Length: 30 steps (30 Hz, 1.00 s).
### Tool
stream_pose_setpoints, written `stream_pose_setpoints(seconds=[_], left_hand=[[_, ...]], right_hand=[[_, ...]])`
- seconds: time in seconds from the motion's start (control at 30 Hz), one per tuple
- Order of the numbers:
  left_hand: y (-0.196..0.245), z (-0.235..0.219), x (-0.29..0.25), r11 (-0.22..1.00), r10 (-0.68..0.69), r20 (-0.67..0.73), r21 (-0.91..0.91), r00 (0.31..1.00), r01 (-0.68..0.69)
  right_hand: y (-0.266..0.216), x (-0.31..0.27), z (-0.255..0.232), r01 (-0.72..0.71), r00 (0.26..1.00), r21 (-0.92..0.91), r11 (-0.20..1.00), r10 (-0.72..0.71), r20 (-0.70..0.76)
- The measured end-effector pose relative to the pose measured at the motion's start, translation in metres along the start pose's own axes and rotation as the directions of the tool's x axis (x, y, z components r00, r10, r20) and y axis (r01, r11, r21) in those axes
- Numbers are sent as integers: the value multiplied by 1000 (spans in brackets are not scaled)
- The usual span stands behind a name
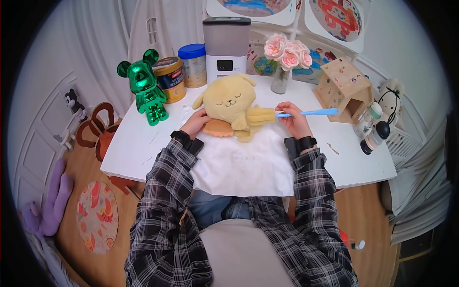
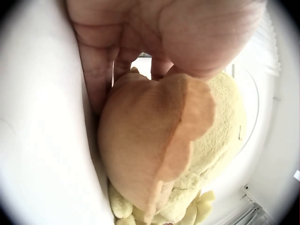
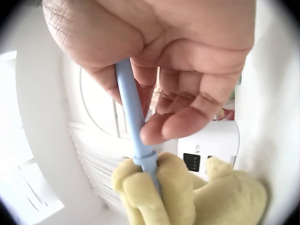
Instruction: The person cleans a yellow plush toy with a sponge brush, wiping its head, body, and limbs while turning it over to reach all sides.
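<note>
A pale yellow plush dog [image 1: 232,98] with closed stitched eyes lies face up on a white cloth [image 1: 241,165]. My left hand [image 1: 195,123] holds it at its lower left side, beside an orange-brown scalloped piece [image 2: 140,136]; the fingers reach behind that piece. My right hand [image 1: 295,122] pinches the light blue handle [image 3: 131,103] of a sponge brush between thumb and fingers. The brush's yellow sponge head [image 1: 261,115] lies against the plush's body, just below its head. The handle's free end sticks out to the right past my hand.
A shiny green bear figure [image 1: 146,91], two cans [image 1: 169,79] and a grey-white dispenser [image 1: 227,52] stand at the back. Pink flowers in a glass vase [image 1: 281,81], a wooden house [image 1: 342,88] and two bottles [image 1: 375,136] are on the right of the white table [image 1: 134,148].
</note>
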State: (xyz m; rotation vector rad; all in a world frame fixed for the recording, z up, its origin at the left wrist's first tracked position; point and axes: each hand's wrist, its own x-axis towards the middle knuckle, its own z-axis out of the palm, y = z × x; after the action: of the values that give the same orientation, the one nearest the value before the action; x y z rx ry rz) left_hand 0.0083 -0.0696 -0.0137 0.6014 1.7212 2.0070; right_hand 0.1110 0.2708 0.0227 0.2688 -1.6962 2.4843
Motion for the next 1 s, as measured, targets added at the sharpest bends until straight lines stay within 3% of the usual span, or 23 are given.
stream_pose_setpoints(seconds=[0.2, 0.3, 0.4, 0.5, 0.6, 0.7, 0.8, 0.9, 1.0], left_hand=[[3, 4, -4, 1000, 16, -6, -12, 1000, -16], [2, 1, -3, 1000, 9, 8, -7, 1000, -9], [0, 0, -1, 1000, 24, 4, -5, 1000, -24], [2, 2, -3, 1000, 16, 1, -11, 1000, -16], [1, 0, -2, 1000, -4, 15, 11, 1000, 4], [-2, -3, 0, 1000, 9, 18, -3, 1000, -9], [-3, -4, 1, 1000, 4, 12, 9, 1000, -4], [-2, -3, 1, 1000, 2, 5, 15, 1000, -2], [0, 0, -2, 1000, 13, 8, -3, 1000, -13]], right_hand=[[6, 4, -28, 201, 938, -78, 976, -215, -272], [3, 3, -29, 313, 928, 122, 942, -277, -248], [-2, 0, -12, 234, 970, 296, 926, -199, -143], [-3, -1, 0, 121, 992, 156, 980, -115, -52], [3, 3, -8, 113, 987, 94, 989, -101, -122], [4, 4, -23, 185, 936, -124, 975, -213, -280], [0, 3, -19, 283, 932, 20, 959, -270, -243], [-8, -5, 6, 185, 979, 251, 950, -156, -133], [-3, -4, 16, 79, 989, -50, 996, -85, -123]])
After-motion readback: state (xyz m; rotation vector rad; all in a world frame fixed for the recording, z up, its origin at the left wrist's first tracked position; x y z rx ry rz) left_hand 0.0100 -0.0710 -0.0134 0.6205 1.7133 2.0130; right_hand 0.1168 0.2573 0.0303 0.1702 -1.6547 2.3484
